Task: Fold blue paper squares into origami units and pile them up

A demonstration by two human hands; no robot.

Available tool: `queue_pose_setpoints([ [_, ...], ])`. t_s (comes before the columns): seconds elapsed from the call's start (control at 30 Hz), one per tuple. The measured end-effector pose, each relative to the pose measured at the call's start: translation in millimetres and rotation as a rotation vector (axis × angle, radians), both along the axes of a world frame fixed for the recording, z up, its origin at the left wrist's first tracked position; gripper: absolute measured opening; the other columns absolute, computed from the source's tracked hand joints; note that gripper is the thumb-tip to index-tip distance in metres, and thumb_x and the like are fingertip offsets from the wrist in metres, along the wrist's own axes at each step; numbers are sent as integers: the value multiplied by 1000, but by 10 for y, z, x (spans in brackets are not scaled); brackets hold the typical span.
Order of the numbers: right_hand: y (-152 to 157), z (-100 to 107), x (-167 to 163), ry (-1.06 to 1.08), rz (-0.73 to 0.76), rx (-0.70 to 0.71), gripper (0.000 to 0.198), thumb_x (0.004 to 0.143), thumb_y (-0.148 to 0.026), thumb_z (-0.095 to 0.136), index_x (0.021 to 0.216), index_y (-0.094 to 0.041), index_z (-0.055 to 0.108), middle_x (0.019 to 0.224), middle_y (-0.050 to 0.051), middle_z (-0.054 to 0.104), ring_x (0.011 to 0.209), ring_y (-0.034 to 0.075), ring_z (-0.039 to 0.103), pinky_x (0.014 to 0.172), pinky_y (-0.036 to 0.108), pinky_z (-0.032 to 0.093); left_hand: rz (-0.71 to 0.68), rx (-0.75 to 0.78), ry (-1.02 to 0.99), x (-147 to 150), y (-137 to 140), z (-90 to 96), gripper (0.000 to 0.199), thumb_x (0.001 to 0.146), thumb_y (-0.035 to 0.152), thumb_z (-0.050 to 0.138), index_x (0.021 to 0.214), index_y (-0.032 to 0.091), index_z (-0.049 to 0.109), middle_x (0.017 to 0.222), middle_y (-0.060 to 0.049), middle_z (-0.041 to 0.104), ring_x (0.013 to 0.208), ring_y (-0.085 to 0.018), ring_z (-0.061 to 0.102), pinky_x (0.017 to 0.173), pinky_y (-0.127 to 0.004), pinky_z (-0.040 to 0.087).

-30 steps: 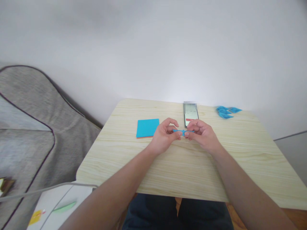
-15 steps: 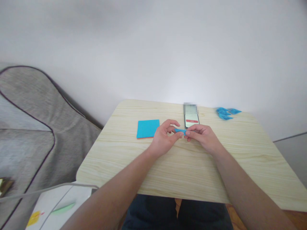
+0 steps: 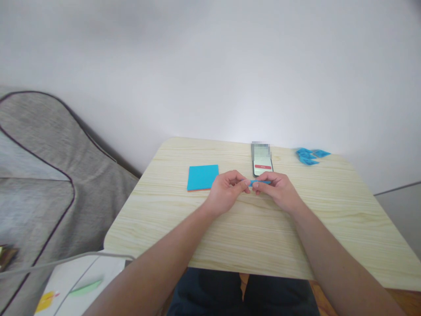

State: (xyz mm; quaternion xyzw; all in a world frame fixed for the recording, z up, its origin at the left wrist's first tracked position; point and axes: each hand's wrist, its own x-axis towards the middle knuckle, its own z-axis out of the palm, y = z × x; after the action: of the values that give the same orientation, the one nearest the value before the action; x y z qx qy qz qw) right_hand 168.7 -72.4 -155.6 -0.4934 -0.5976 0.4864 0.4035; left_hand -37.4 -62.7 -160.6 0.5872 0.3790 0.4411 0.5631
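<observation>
Between my two hands is a narrow folded strip of blue paper point(image 3: 251, 183), held level just above the table point(image 3: 250, 237). My left hand point(image 3: 227, 189) pinches its left end between thumb and fingers. With thumb and fingers closed, my right hand point(image 3: 276, 188) grips the paper further right, and part of the strip shows between those fingers. Much of the paper is hidden by my fingers. Left of my left hand lies a square stack of paper point(image 3: 202, 177), blue on top with an orange edge below.
A phone point(image 3: 263, 166) with a lit screen lies just beyond my hands. Several folded blue paper pieces point(image 3: 307, 156) rest at the back right. The wall point(image 3: 210, 79) rises behind the table, and a grey sofa point(image 3: 42, 175) stands to the left.
My left fingers have closed down onto the paper, where the index finger was raised before. The strip has shifted right and now extends into my right fingers.
</observation>
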Motion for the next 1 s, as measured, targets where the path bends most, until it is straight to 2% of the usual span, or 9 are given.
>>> queue_pose_setpoints([
  [0.3,2,6,-4,29,-8,8,25,79,-45,84,83,-21,78,72,3,75,66,17,67,65,31,52,-23,-31,-28,-7,-4,17,27,88,40,74,78,15,69,70,-4,74,64,-14,64,67,-27,49],
  [0.47,14,-7,16,63,-25,-13,27,83,-48,81,86,-22,80,80,6,79,68,18,69,70,33,56,64,-33,-66,-1,29,16,26,86,38,75,77,16,65,63,-1,71,60,-12,61,65,-26,49],
  [0.8,-8,39,18,9,-34,17,31,82,-51,80,79,-20,81,77,6,78,66,19,69,67,33,55,85,-35,-94,-14,50,12,27,87,40,74,77,17,63,60,0,69,57,-12,60,63,-26,47],
  [1.0,5,-8,35,-44,-32,1,31,79,-51,83,80,-20,78,73,4,76,67,18,68,68,33,54,87,-32,-108,-13,60,-14,27,87,40,74,77,17,62,60,0,68,57,-12,58,62,-26,46],
])
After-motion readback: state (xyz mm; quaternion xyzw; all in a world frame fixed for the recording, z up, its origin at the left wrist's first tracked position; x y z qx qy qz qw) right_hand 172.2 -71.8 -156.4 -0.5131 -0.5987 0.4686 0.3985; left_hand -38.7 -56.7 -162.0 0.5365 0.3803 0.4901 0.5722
